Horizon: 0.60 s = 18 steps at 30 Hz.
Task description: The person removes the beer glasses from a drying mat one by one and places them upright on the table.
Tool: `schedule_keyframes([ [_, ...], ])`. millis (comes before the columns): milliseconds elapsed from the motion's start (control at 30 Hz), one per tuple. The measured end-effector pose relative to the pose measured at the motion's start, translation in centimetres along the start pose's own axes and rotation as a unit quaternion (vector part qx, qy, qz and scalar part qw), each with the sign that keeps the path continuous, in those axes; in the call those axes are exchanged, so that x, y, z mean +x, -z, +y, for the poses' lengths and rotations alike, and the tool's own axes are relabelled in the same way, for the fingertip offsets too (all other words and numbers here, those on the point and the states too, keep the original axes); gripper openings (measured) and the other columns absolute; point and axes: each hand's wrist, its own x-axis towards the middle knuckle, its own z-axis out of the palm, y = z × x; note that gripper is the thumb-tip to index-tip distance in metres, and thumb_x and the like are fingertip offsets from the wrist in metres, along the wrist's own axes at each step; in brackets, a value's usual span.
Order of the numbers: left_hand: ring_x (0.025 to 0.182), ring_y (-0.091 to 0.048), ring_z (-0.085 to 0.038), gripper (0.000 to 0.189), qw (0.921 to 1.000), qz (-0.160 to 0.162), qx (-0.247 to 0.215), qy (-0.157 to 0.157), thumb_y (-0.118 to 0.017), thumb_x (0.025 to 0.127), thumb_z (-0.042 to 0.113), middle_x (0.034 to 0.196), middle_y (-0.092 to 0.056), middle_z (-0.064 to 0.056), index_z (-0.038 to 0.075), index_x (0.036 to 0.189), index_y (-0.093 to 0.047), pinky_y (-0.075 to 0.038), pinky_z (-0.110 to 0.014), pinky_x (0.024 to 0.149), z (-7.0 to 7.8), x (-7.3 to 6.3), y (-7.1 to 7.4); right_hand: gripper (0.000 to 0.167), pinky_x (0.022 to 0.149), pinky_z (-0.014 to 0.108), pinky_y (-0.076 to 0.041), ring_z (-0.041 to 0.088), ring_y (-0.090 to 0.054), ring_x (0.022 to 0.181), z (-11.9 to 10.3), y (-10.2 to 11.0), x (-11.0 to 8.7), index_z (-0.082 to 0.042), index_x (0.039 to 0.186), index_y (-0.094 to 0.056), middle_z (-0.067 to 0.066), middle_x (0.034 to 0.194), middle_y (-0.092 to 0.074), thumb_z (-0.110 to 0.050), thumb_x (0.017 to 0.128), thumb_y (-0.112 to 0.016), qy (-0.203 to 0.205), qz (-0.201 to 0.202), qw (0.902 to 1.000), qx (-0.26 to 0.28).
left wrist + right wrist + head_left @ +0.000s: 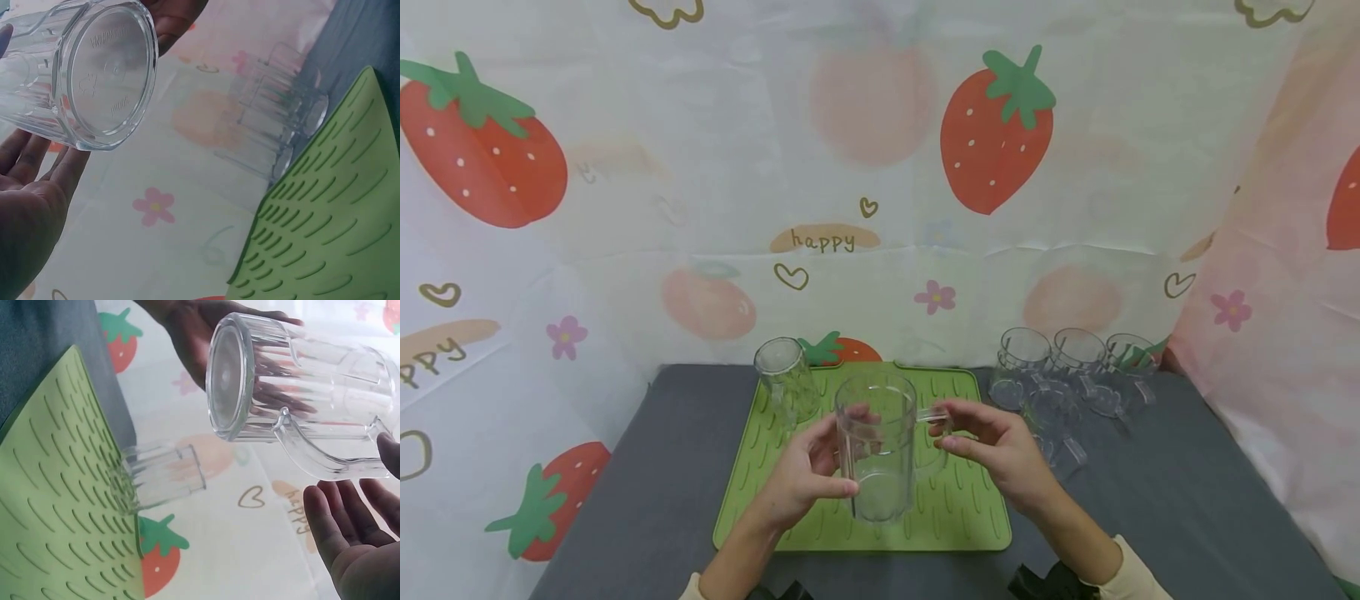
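A clear mug (880, 475) is held upright above a green ridged mat (955, 521), its handle towards the right. My left hand (801, 479) grips the mug's body from the left, thumb on the near side and fingers behind, seen through the clear wall. At the handle, my right hand (1003, 450) pinches with thumb and fingertips near its upper end. The left wrist view shows the mug's round base (112, 72) with raised lettering. Another clear mug (786, 383) stands at the mat's back left corner, behind my left hand.
Several clear mugs (1078, 354) stand grouped at the back right of the dark grey tabletop (1187, 492), beside the mat. A white curtain (722, 167) printed with strawberries, hearts and flowers hangs behind the table and along its sides.
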Motion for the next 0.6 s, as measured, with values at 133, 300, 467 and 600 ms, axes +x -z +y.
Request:
schedule_keyframes([
  [133, 0.124, -0.058, -0.017, 0.077, 1.0, -0.004, 0.002, -0.008, -0.075, 0.084, 0.005, 0.137, -0.054, -0.002, -0.006, 0.148, -0.032, -0.048, -0.027, 0.104, -0.13, -0.05, 0.05, 0.035, 0.084, 0.025, -0.058, 0.007, -0.068, 0.101, 0.08, -0.02, 0.08, -0.015, 0.122, -0.067, -0.007, 0.112, -0.07, 0.002, 0.093, -0.06, 0.01, -0.018, 0.9994, 0.028],
  [300, 0.123, -0.059, -0.017, 0.076, 0.9998, -0.009, 0.001, -0.016, -0.074, 0.085, 0.007, 0.137, -0.054, -0.004, -0.006, 0.148, -0.032, -0.047, -0.028, 0.105, -0.24, -0.13, 0.09, 0.034, 0.084, 0.025, -0.058, 0.008, -0.07, 0.1, 0.17, 0.12, 0.05, -0.017, 0.118, -0.069, -0.006, 0.111, -0.072, 0.003, 0.093, -0.059, 0.016, -0.032, 0.9982, 0.048],
  [467, 0.123, -0.059, -0.016, 0.078, 0.9999, -0.013, 0.004, -0.01, -0.075, 0.085, 0.007, 0.138, -0.054, -0.005, -0.005, 0.148, -0.031, -0.046, -0.027, 0.106, -0.2, -0.21, -0.04, 0.033, 0.082, 0.026, -0.058, 0.007, -0.07, 0.097, 0.13, 0.45, -0.08, -0.016, 0.118, -0.07, -0.007, 0.103, -0.073, 0.002, 0.093, -0.06, 0.009, -0.031, 0.9992, 0.024],
  [600, 0.123, -0.058, -0.016, 0.078, 0.9997, -0.018, 0.006, -0.016, -0.074, 0.085, 0.007, 0.139, -0.052, -0.009, -0.007, 0.148, -0.031, -0.046, -0.026, 0.105, -0.28, -0.15, -0.07, 0.029, 0.081, 0.026, -0.059, 0.007, -0.07, 0.096, 0.04, 0.59, -0.08, -0.006, 0.12, -0.068, -0.007, 0.101, -0.073, 0.001, 0.092, -0.061, 0.004, -0.03, 0.9995, 0.006],
])
